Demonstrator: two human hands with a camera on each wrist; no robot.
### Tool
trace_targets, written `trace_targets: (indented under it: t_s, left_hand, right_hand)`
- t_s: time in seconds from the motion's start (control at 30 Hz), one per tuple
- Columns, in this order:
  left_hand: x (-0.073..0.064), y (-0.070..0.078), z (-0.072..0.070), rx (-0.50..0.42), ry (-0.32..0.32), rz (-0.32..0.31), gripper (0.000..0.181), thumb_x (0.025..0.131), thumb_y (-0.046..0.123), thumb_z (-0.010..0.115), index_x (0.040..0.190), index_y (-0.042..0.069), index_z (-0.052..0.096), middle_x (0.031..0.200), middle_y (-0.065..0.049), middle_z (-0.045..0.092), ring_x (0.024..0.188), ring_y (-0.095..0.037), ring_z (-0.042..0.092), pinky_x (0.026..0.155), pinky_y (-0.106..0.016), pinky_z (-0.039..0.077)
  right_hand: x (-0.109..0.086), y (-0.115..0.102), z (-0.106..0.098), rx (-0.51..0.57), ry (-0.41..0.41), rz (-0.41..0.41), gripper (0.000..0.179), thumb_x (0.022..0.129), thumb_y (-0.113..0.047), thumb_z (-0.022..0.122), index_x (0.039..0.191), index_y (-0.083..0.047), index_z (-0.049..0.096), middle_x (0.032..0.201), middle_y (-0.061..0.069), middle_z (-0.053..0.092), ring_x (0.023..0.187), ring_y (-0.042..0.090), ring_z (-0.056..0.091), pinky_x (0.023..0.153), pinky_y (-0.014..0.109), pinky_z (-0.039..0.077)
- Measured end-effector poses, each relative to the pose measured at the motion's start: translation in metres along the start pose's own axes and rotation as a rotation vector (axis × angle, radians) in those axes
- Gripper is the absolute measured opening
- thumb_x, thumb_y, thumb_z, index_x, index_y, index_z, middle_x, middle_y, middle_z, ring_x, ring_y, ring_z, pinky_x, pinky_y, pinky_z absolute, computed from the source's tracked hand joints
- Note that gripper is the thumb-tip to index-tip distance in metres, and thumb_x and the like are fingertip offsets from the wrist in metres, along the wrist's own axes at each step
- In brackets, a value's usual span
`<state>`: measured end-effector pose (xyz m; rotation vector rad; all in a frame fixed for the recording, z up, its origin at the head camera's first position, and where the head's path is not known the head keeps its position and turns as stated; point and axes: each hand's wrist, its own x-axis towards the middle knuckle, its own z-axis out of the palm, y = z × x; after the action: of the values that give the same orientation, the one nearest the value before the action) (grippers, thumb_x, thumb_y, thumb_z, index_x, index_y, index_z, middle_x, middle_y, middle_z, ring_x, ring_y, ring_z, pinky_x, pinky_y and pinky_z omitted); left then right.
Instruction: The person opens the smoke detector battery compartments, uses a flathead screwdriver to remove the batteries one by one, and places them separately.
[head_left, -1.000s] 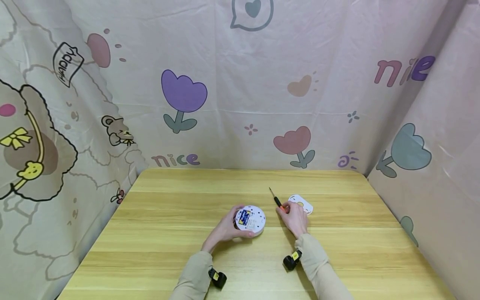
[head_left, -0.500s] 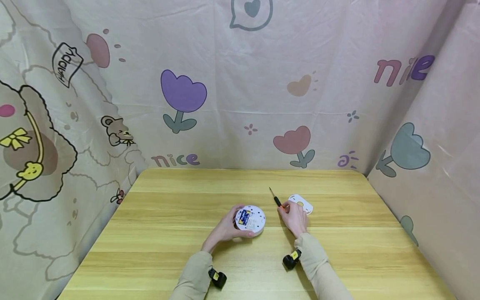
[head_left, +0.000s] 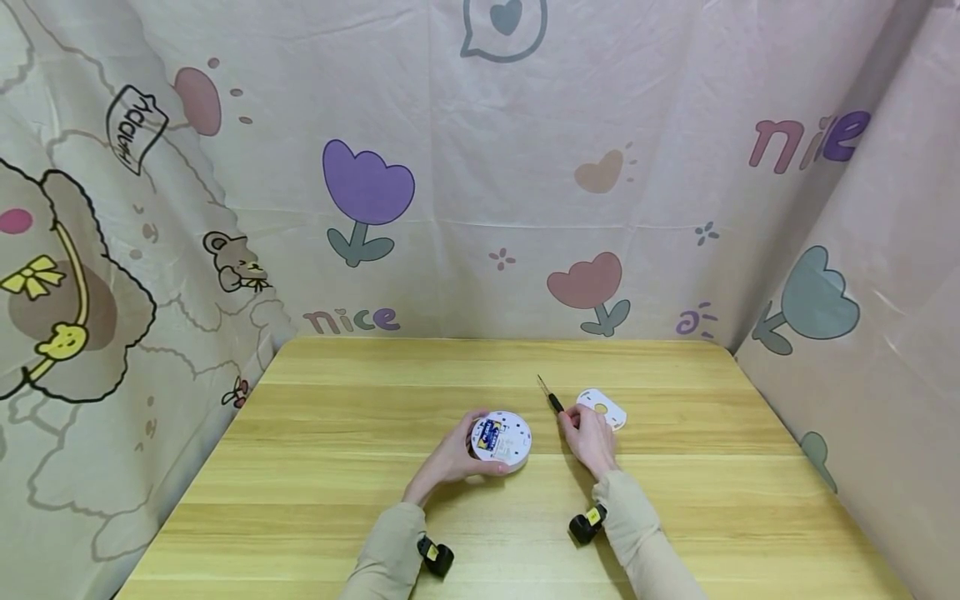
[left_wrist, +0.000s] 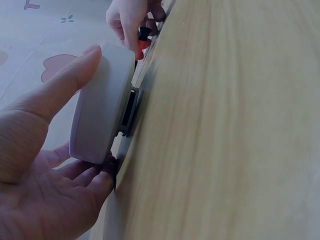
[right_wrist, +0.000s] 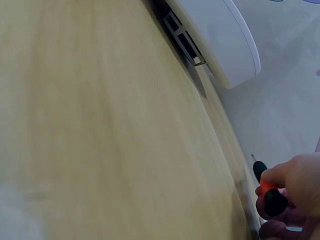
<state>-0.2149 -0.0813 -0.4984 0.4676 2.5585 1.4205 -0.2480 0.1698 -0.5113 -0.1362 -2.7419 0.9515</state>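
A round white smoke detector, with a blue label and small holes on its upward face, stands near the middle of the table. My left hand grips it by the rim, thumb on the near side and fingers round the far side. In the left wrist view the detector is seen edge-on, with a black slotted part close to the tabletop. My right hand pinches a small screwdriver whose handle is black and orange. Its thin shaft points away from me. In the right wrist view the thumb covers part of the screwdriver's handle.
Right of the screwdriver lies a flat white mounting plate with a central hole, partly behind my right hand. The wooden table ends at a printed curtain at the back. Black wrist cameras hang below both sleeves.
My right hand has shifted slightly right and now covers the orange part of the screwdriver in the head view. The left hand and the smoke detector have stayed still.
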Motion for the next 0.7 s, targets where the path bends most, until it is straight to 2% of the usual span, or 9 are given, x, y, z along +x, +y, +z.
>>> trace_targets:
  t_s: [0.13,0.27,0.43,0.53,0.7]
  left_hand:
    - [0.0002,0.0003,-0.0003,-0.003,0.0,-0.001,0.103,0.054,0.043,0.081,0.138,0.017,0.027,0.134,-0.015,0.043,0.121,-0.033,0.043,0.101,-0.054,0.034]
    - [0.0001,0.0007,-0.001,-0.022,0.002,0.021,0.101,0.055,0.04,0.082,0.137,0.015,0.028,0.134,-0.014,0.044,0.121,-0.032,0.043,0.102,-0.053,0.034]
    - [0.0001,0.0002,-0.0009,-0.027,-0.001,0.042,0.1,0.056,0.038,0.082,0.137,0.013,0.028,0.133,-0.014,0.044,0.121,-0.031,0.044,0.102,-0.052,0.035]
    - [0.0002,0.0002,-0.0008,-0.023,-0.002,0.038,0.101,0.056,0.039,0.082,0.137,0.013,0.028,0.133,-0.014,0.044,0.121,-0.031,0.044,0.102,-0.052,0.035]
    - [0.0004,0.0003,-0.001,-0.014,-0.003,0.025,0.1,0.056,0.041,0.081,0.137,0.016,0.028,0.134,-0.014,0.044,0.121,-0.031,0.043,0.102,-0.052,0.035]
  right_hand:
    - [-0.0026,0.0013,-0.0027,0.099,-0.007,-0.016,0.017,0.087,-0.028,0.055,0.087,-0.012,0.061,0.064,-0.002,0.062,0.057,0.008,0.05,0.055,0.022,0.038]
    - [-0.0045,0.0038,-0.0038,0.302,-0.029,-0.011,0.016,0.088,-0.019,0.054,0.094,-0.005,0.059,0.063,0.007,0.063,0.053,0.007,0.051,0.055,0.018,0.039]
    - [-0.0062,0.0057,-0.0029,0.588,-0.063,0.023,0.025,0.088,-0.006,0.052,0.11,0.004,0.056,0.075,0.025,0.062,0.051,0.009,0.053,0.047,0.018,0.045]
    - [-0.007,0.0066,-0.0026,0.671,-0.078,0.054,0.026,0.087,-0.003,0.051,0.111,0.006,0.056,0.082,0.028,0.061,0.048,0.008,0.051,0.041,0.017,0.043]
    - [-0.008,0.0061,-0.0055,0.793,-0.145,0.135,0.026,0.088,-0.005,0.05,0.113,0.001,0.056,0.093,0.027,0.061,0.044,0.004,0.044,0.037,0.013,0.033]
